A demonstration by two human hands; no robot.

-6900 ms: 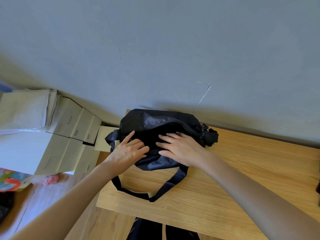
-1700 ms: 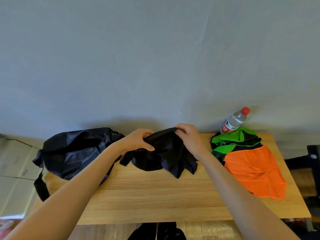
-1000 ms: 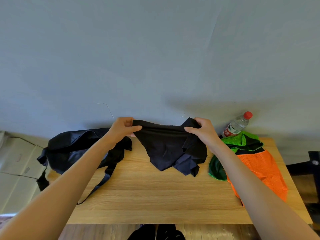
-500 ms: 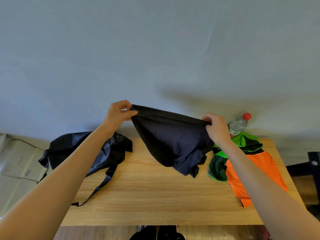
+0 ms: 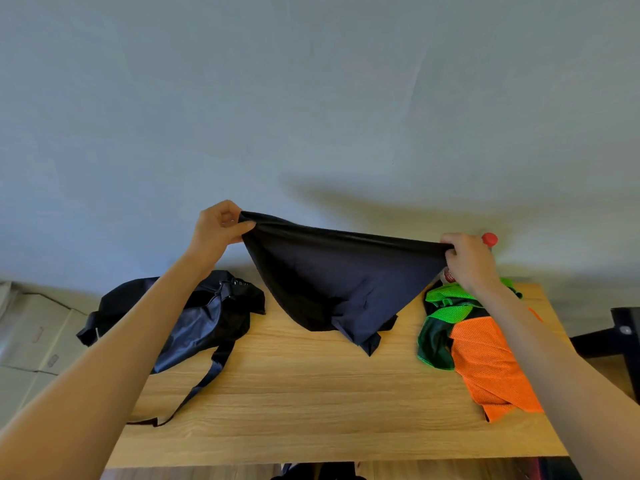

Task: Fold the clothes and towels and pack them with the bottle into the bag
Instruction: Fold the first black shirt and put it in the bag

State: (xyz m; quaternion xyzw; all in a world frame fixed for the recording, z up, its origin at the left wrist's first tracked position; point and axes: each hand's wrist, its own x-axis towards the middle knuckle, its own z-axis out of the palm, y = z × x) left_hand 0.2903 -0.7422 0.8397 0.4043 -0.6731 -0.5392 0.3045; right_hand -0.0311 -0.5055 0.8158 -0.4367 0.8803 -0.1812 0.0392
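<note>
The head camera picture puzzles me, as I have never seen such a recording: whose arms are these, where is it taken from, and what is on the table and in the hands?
There is no machine here. A person wears a camera on the head that looks forward and down, so the two arms reaching in from the bottom are their own. The left hand and the right hand each pinch one end of the top edge of a dark garment, holding it stretched above the wooden table. On the table lie a black bag to the left and a green and orange mesh cloth to the right. A bottle with a red cap stands behind the right hand, mostly hidden.
</note>
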